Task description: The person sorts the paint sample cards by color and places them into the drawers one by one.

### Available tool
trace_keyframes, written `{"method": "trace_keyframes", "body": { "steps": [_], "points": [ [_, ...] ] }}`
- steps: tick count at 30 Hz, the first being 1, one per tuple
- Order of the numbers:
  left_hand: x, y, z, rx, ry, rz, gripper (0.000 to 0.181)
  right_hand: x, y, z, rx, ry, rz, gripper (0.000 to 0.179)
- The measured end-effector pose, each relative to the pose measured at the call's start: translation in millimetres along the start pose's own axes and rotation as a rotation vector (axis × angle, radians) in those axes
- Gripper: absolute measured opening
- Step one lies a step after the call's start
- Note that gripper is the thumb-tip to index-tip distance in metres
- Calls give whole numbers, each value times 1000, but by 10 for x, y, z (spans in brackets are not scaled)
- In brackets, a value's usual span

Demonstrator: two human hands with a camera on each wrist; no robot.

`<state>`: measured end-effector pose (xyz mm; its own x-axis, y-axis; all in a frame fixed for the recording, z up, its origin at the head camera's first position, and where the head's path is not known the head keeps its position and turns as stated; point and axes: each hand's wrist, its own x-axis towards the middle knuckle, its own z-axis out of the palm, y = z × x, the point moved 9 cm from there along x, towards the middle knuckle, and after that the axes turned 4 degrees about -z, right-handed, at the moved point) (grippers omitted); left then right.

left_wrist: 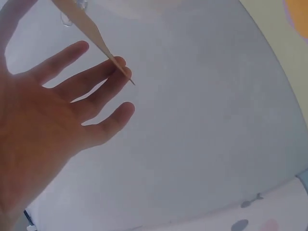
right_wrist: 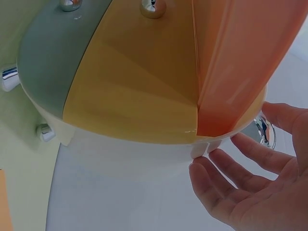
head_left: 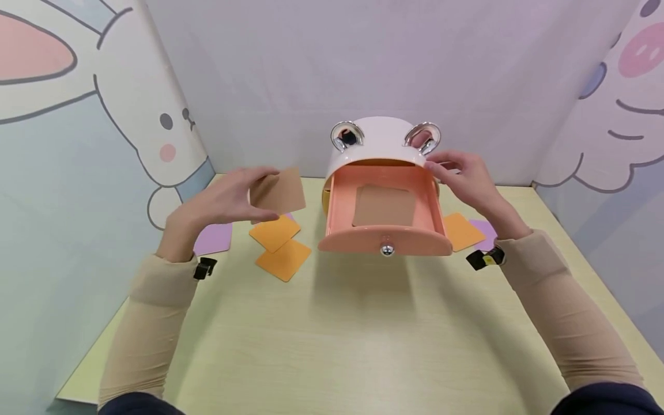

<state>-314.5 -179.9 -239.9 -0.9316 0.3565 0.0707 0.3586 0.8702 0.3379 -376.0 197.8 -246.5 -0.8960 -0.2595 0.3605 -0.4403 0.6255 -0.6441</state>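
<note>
A brown square card (head_left: 282,193) is held in my left hand (head_left: 220,193), between thumb and fingers, left of the small drawer cabinet. In the left wrist view the card (left_wrist: 91,31) shows edge-on against the fingertips. The cabinet has a white rounded shell (head_left: 384,138) with two silver ring-shaped ears. Its coral top drawer (head_left: 344,207) is pulled out, and brown cards (head_left: 385,206) lie inside. My right hand (head_left: 461,178) touches the shell's right upper side, fingers spread and slightly bent. In the right wrist view its fingertips (right_wrist: 199,168) rest against the white side.
Orange cards (head_left: 284,260) and a purple card (head_left: 214,238) lie on the table left of the cabinet. Another orange card (head_left: 461,231) and a purple card (head_left: 485,233) lie to its right. A yellow drawer (right_wrist: 139,82) and a grey-green drawer (right_wrist: 53,62) sit below the coral one.
</note>
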Motion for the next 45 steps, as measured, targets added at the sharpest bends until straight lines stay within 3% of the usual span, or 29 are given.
{"method": "trace_keyframes", "body": {
  "steps": [4, 14, 21, 27, 45],
  "points": [
    [91, 312, -36, -10, 23, 66, 80, -6, 2, -9, -2, -1, 1, 46],
    [259, 1071, -57, 47, 100, 320, 74, -25, 14, -27, -7, -1, 8, 46],
    [373, 1361, 84, 91, 56, 364, 74, -15, 2, -15, -9, 6, 0, 45],
    [416, 1478, 172, 97, 37, 388, 74, -1, -17, 15, -11, 7, -12, 45],
    [541, 1490, 372, 117, -52, 349, 76, -2, -42, 21, 1, 13, -10, 45]
  ]
}}
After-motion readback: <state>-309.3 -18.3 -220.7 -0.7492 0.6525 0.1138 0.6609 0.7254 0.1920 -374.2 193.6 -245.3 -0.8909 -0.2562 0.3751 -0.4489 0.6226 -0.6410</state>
